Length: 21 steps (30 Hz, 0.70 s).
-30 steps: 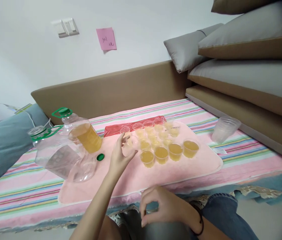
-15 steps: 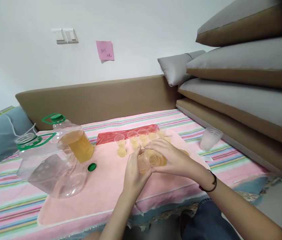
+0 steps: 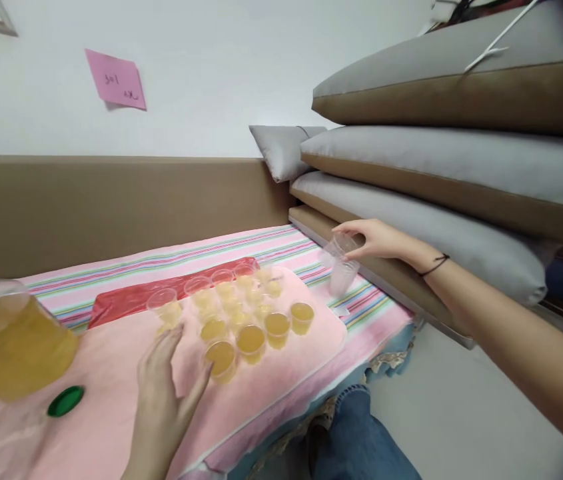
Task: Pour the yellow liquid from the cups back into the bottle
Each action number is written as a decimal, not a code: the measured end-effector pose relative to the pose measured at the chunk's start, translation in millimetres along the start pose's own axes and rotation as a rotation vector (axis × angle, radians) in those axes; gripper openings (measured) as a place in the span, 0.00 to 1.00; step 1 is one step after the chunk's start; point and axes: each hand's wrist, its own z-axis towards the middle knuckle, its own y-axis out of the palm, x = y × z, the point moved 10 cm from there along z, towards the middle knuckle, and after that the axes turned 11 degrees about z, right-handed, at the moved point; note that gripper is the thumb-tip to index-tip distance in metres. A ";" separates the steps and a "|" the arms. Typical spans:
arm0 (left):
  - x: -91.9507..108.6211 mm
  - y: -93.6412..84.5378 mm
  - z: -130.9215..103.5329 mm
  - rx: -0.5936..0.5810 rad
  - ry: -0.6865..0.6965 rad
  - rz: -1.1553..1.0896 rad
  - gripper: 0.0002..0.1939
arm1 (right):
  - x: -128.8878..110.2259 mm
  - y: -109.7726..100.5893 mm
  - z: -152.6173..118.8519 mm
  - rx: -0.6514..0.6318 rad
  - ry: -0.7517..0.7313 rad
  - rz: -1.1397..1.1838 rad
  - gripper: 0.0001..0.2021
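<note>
My right hand [image 3: 374,239] is at the right by the stacked cushions. Its thumb and fingers close round the upper part of a stack of clear plastic cups [image 3: 344,277], which leans slightly. My left hand [image 3: 164,380] hovers low over the pink mat [image 3: 256,413], thumb and fingers spread, holding nothing. The thumb tip is right beside the nearest cup of yellow drink [image 3: 221,360]; whether it touches, I cannot tell. Several more filled clear cups [image 3: 251,341] stand grouped in rows behind and to the right of it.
At the left stands a big clear jug of yellow liquid [image 3: 21,347], partly cut off. A green cap [image 3: 66,401] lies on the mat. A red plastic sheet [image 3: 126,299] lies behind the cups. Thick grey-brown cushions [image 3: 441,153] are piled along the right side.
My view has turned right. Both hands have left the cup of yellow drink they held together, which now stands at the group's front. My right hand has reached over to the stacked cups.
</note>
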 end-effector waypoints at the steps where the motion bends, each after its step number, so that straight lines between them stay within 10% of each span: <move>1: -6.7 -0.9 -0.7 0.004 -0.016 0.008 0.35 | 22.5 -3.5 3.7 -0.029 0.057 -0.027 0.32; 7: -35.2 -0.9 -6.7 -0.024 -0.067 0.076 0.33 | 93.9 -2.5 12.8 -0.137 0.177 -0.073 0.34; 21: -40.0 0.4 -3.2 -0.024 -0.107 0.097 0.30 | 138.3 50.5 32.0 -0.299 0.251 0.047 0.29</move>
